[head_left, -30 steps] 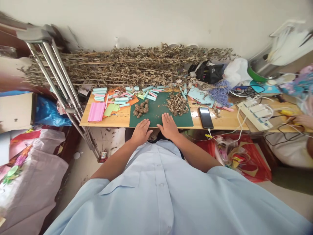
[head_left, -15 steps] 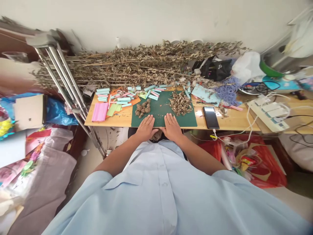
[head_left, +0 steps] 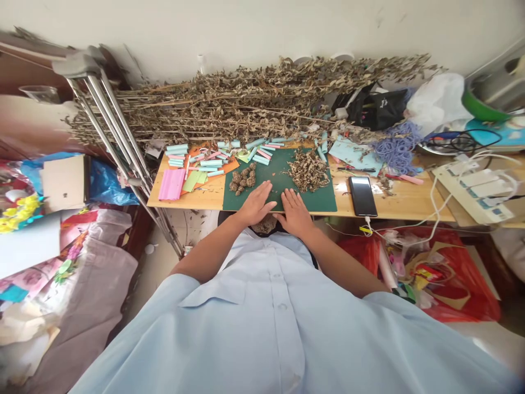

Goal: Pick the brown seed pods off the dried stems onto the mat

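Observation:
My left hand [head_left: 256, 204] and my right hand [head_left: 296, 212] lie flat and open, side by side, on the near edge of a dark green cutting mat [head_left: 324, 200]. Neither holds anything. Just beyond my left fingers sits a small heap of brown dried clumps [head_left: 242, 180]. Farther right on the mat is a loose pile of dried leaves [head_left: 307, 171]. Rolled teal and pink paper tubes [head_left: 205, 162] and flat pink and green paper sheets [head_left: 172, 184] lie on the wooden table [head_left: 406, 201] left of the mat.
A long bundle of dried leafy stalks [head_left: 246, 104] runs along the table's back. A black phone [head_left: 362, 195] lies right of the mat, a white power strip [head_left: 476, 186] with cables farther right. Metal crutches [head_left: 110, 131] lean at the left. Red bags [head_left: 443, 273] sit under the table.
The camera has turned left, so the table sits further right in view. My left hand has slid a little forward on the mat, closer to my right hand. Both stay flat.

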A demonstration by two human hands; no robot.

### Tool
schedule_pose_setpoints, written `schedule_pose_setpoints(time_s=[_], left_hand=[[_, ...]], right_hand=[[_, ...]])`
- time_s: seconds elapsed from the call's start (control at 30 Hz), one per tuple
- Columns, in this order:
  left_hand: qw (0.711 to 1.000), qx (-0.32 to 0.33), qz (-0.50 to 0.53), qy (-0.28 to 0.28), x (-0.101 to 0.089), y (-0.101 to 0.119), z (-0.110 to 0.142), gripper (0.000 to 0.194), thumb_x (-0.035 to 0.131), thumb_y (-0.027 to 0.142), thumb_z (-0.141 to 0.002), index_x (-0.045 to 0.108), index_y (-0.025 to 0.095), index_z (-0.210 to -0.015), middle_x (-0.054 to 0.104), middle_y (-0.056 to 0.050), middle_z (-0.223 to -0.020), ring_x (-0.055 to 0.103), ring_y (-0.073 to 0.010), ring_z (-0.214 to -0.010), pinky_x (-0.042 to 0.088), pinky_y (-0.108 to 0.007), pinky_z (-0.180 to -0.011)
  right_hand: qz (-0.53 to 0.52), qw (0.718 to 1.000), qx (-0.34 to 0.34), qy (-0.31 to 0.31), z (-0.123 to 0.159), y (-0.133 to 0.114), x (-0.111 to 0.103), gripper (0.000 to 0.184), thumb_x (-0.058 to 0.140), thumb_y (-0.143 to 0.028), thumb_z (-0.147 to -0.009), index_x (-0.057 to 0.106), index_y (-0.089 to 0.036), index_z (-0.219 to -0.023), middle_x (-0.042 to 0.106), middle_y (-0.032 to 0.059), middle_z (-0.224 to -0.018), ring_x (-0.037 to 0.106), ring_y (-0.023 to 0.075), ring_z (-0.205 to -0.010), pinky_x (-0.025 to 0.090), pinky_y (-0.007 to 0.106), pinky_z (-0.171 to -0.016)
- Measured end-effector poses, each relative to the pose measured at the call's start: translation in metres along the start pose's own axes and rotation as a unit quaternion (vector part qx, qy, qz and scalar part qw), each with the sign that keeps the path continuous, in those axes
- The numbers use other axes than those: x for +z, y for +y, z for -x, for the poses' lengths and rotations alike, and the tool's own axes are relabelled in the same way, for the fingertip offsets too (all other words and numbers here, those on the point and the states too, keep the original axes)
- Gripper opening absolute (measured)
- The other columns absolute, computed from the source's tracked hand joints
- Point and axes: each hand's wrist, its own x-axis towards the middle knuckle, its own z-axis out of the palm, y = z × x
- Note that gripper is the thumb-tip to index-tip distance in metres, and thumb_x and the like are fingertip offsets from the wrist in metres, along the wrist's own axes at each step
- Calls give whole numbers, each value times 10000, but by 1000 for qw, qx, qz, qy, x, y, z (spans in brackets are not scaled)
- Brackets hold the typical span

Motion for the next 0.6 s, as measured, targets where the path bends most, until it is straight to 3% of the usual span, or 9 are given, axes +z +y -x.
schedule_pose_setpoints(time_s=[0.17, 0.27, 0.43, 0.6], left_hand=[[1000, -11, 17, -9, -15, -9, 22, 618, 379, 487, -1043, 396, 139, -1553, 386, -190, -1622, 332, -279, -1541, 317, -508, -1272], [999, -36, 37, 6, -15, -11, 24, 587, 350, 475, -1053, 431, 155, -1539, 421, -168, -1606, 376, -273, -1520, 341, -506, -1264], [997, -52, 51, 12, -15, -11, 24, 568, 350, 474, -1055, 455, 179, -1529, 463, -147, -1583, 424, -257, -1493, 372, -491, -1250], [999, -39, 4, 9, -14, -4, 37, 568, 392, 473, -1044, 462, 162, -1515, 446, -176, -1588, 381, -283, -1517, 346, -547, -1249]], right_hand=[[2, 996, -80, -25, 3, -18, -8, 568, 529, -482, -1001, 475, -288, -1532, 131, 59, -1724, 79, 373, -1593, 134, 663, -1264], [-1, 995, -91, -32, -14, -22, -9, 519, 561, -470, -992, 520, -347, -1495, 148, 21, -1723, 62, 383, -1592, 88, 690, -1258], [13, 999, -44, -5, -38, -7, -13, 555, 513, -499, -1009, 489, -295, -1525, 123, 53, -1727, 58, 398, -1589, 93, 692, -1251], [18, 999, -43, 9, -18, 3, -19, 640, 425, -496, -1036, 355, -198, -1598, 189, 122, -1707, 144, 347, -1587, 125, 635, -1270]])
